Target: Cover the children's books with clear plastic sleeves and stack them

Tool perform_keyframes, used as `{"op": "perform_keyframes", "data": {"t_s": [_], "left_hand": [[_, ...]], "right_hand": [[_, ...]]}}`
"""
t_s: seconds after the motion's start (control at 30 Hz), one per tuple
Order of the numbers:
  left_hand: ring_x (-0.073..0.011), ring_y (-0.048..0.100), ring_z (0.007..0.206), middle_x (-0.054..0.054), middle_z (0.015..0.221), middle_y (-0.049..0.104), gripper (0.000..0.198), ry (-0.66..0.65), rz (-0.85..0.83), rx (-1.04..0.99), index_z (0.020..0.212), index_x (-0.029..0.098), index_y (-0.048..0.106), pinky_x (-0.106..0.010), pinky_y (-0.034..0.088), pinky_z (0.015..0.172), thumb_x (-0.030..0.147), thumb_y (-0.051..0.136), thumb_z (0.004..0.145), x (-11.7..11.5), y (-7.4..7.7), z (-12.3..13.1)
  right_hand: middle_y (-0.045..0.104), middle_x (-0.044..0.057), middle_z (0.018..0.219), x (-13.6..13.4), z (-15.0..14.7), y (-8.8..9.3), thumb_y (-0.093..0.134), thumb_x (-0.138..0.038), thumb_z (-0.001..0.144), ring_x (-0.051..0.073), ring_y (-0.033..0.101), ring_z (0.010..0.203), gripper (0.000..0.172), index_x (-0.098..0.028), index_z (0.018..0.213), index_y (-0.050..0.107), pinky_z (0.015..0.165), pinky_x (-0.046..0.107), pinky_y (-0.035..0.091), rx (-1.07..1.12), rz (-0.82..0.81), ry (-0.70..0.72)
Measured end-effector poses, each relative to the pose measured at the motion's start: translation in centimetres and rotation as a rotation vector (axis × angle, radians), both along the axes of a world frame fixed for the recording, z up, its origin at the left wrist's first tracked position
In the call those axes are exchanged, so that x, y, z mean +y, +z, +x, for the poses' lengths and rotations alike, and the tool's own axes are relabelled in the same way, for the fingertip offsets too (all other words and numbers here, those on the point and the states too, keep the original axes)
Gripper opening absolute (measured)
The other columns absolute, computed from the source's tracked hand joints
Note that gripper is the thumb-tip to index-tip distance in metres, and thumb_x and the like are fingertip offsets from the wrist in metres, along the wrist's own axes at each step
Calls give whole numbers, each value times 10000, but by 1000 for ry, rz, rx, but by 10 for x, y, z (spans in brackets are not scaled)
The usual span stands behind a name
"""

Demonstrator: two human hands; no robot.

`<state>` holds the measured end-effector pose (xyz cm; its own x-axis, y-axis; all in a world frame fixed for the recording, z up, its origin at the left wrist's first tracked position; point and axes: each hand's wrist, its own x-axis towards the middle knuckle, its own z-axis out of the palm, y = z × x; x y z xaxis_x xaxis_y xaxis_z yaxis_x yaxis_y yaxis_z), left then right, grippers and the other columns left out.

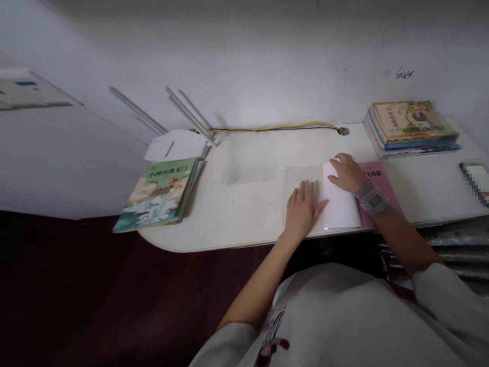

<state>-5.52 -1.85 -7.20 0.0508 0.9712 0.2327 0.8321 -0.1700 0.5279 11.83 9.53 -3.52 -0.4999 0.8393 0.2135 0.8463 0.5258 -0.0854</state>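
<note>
A book with a pink cover point(375, 176) lies at the front edge of the desk, a white sheet or inner page point(342, 211) showing on its left. Further left extends a see-through plastic sheet point(292, 178), which looks like a clear book cover. My left hand point(300, 211) rests flat on this plastic with its fingers spread, the thumb by the white sheet's edge. Across the upper part of the white sheet lies my right hand point(347, 173), fingers apart and slightly bent, a grey band on its wrist. It partly hides the pink cover.
Books with a green top cover point(158, 191) lie at the desk's left end, before a white router point(175, 145) with raised antennas. A stack of books point(412, 127) stands at the back right. A yellow cable point(267, 126) runs along the wall. A dark-edged device point(477, 178) lies far right.
</note>
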Motion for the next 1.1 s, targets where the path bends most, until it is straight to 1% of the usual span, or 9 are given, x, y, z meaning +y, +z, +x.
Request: {"op": "perform_keyframes", "data": {"t_s": [0.1, 0.2, 0.27, 0.33, 0.47, 0.7, 0.87, 0.97, 1.1], "left_hand": [[-313, 489, 1275, -228, 1479, 370, 649, 31, -71, -348, 1449, 141, 324, -469, 440, 1013, 429, 519, 900, 29, 8, -18], [-259, 608, 1120, -202, 1479, 376, 649, 151, -175, -662, 1457, 192, 299, -429, 509, 930, 317, 563, 877, 64, 13, -30], [-250, 635, 1066, -194, 1491, 351, 720, 209, -218, -776, 1463, 217, 282, -418, 536, 886, 246, 617, 827, 83, 13, -30], [-256, 617, 1101, -184, 1505, 329, 787, 215, -239, -824, 1470, 228, 269, -393, 556, 851, 174, 640, 778, 97, 10, -26], [-268, 500, 1263, -144, 1511, 339, 850, 179, -200, -864, 1467, 235, 287, -330, 562, 851, 65, 622, 705, 113, 5, -15], [-199, 600, 1151, -139, 1492, 361, 832, 234, -268, -1181, 1458, 251, 289, -280, 555, 884, -1, 557, 712, 113, 8, -13], [-194, 604, 1134, -160, 1483, 364, 741, 222, -251, -1152, 1425, 208, 340, -305, 542, 912, 31, 550, 737, 109, 11, -15], [-222, 603, 1127, -183, 1475, 367, 704, 190, -230, -962, 1421, 187, 355, -357, 537, 908, 96, 579, 760, 105, 12, -21], [-253, 582, 1147, -172, 1491, 348, 650, 138, -165, -618, 1413, 198, 388, -415, 490, 960, 158, 576, 792, 90, 15, -28]], "right_hand": [[517, 193, 1239, -1, -2, 0, 600, -272, 806, 314, 446, 1146, 391, -93, 1153, 596, 940, 409, 411, 4, -6, -8], [523, 186, 1241, -2, -4, -1, 602, -279, 807, 312, 454, 1145, 357, -108, 1120, 613, 929, 413, 425, 9, -1, 3], [533, 177, 1231, -2, -5, -2, 601, -283, 809, 310, 463, 1132, 329, -118, 1093, 626, 921, 418, 434, 11, 9, 8], [540, 173, 1222, -2, -5, -3, 603, -283, 811, 308, 467, 1124, 315, -116, 1076, 635, 925, 417, 436, 9, 16, 6], [541, 180, 1219, 0, -2, -3, 608, -278, 811, 305, 464, 1133, 305, -103, 1057, 645, 948, 415, 429, 1, 6, 7], [542, 178, 1234, 1, 0, 0, 602, -301, 822, 301, 472, 1157, 325, -99, 1073, 646, 981, 412, 414, 0, -50, 44], [453, 215, 1391, -1, -6, -9, 513, -335, 889, 324, 371, 1324, 460, -87, 1275, 537, 1065, 486, 334, 82, -69, 56], [333, 233, 1492, 0, 3, -18, 446, -413, 926, 320, 260, 1413, 576, -76, 1392, 416, 1095, 503, 303, 174, -106, 52], [294, 219, 1523, -3, 32, -28, 414, -508, 924, 287, 236, 1433, 693, -102, 1472, 286, 1108, 498, 306, 243, -156, 120]]}}
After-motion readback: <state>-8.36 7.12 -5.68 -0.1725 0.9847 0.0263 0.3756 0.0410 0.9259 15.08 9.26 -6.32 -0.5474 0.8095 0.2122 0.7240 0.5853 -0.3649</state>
